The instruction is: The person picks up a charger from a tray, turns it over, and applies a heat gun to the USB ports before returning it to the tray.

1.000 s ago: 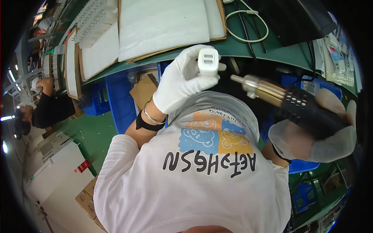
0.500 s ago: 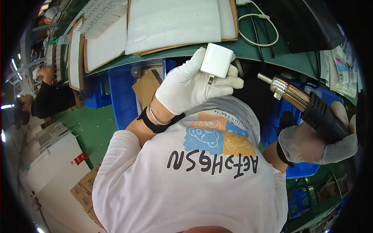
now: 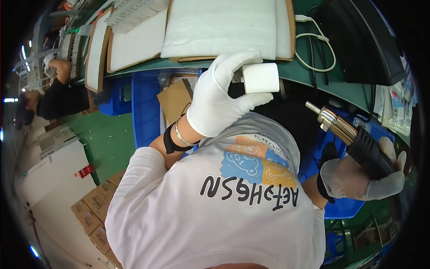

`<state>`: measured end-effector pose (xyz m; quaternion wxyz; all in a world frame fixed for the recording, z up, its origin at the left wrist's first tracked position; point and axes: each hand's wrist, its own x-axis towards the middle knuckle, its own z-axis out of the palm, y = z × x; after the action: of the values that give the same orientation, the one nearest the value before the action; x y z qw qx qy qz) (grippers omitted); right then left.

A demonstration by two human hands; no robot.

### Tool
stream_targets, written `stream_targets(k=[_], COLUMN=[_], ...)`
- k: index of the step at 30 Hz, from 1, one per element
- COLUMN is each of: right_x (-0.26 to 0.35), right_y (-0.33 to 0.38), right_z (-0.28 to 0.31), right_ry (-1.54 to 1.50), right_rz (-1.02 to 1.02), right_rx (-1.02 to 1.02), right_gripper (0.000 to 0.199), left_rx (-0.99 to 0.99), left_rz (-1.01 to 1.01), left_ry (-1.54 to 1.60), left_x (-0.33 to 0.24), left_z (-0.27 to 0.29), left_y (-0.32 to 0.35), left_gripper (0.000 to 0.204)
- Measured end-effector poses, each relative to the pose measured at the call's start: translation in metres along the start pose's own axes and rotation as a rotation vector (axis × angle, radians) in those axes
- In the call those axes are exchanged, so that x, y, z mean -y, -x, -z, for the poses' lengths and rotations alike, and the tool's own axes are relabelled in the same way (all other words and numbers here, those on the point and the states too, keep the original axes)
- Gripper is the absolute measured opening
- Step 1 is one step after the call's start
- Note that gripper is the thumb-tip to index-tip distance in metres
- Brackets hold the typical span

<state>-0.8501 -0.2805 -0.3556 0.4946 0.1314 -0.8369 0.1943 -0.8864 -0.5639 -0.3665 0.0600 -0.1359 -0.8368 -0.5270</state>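
My gloved left hand (image 3: 219,96) pinches a white power adapter (image 3: 261,78) between thumb and fingers, in front of the bench edge. The adapter lies sideways, its metal prongs (image 3: 237,77) pointing left toward my palm. On the right, my gloved right hand (image 3: 358,177) is wrapped round the black handle of a hot air gun (image 3: 342,130). Its metal nozzle points up and left, toward the adapter but well apart from it.
White foam sheets on cardboard (image 3: 219,29) lie on the green bench (image 3: 309,71). A white cable (image 3: 329,42) loops beside a black box-shaped device (image 3: 363,45). Rows of white adapters (image 3: 134,15) stand at the far left. Blue bins (image 3: 145,107) sit below; another person (image 3: 62,98) is at left.
My left hand has turned the adapter from prongs down to prongs left, changing its grip to a pinch. The hot air gun has shifted slightly down in view.
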Motion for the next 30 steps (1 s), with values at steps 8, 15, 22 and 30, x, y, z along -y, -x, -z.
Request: stream_targets(k=[8,15,22,30], right_x=[0.012,0.02,0.024,0.026], right_y=[-0.009,-0.005,-0.017,-0.02], right_z=[-0.011,0.003,0.002,-0.003], right_ry=[-0.073,-0.101,0.074,-0.003], right_rz=[-0.181,-0.255,-0.099,-0.167], right_rx=[-0.146,0.027,0.096,0.014], right_gripper=[0.052,0.064,0.058,0.053], left_rx=[-0.098,-0.275,-0.113,-0.007], left_rz=[0.081,0.123,0.492,0.112], left_ry=[0.079,-0.476,-1.051,-0.862], left_x=[-0.003,0.041,0.113,0.166], left_z=[0.026,0.195,0.316,0.329], left_y=[0.002,-0.042,-0.093,-0.096], left_gripper=[0.062,0.047,0.044,0.042])
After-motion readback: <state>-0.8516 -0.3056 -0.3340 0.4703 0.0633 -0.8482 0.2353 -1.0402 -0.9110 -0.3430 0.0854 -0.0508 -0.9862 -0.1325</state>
